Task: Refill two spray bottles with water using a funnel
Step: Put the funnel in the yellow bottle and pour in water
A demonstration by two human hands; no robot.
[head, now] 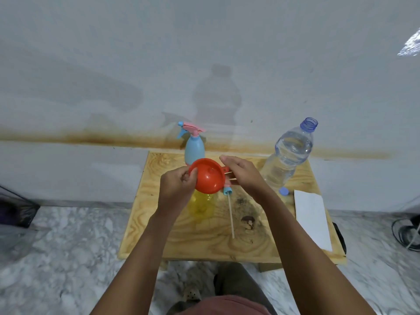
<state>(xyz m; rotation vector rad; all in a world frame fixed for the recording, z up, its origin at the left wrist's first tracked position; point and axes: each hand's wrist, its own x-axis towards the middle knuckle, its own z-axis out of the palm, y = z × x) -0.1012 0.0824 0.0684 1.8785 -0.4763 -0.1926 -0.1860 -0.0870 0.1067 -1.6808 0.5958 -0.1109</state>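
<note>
An orange funnel (pixel 208 177) is tilted above the open yellow spray bottle (pixel 202 204), which stands on the small wooden table (pixel 181 242). My left hand (pixel 178 186) grips the funnel's left rim. My right hand (pixel 242 175) holds the funnel's handle side, fingers curled. The yellow bottle's removed spray head (pixel 228 190) with its long dip tube (pixel 231 218) lies on the table just right of the bottle. A blue spray bottle (pixel 194 147) with a pink and blue trigger stands capped at the table's back edge. A large clear water bottle (pixel 288 155), uncapped, stands at the back right.
A blue bottle cap (pixel 283 191) lies beside the water bottle. A white sheet of paper (pixel 312 218) lies along the table's right edge. A white wall stands right behind the table. Marble floor surrounds it, with cables (pixel 406 233) at the right.
</note>
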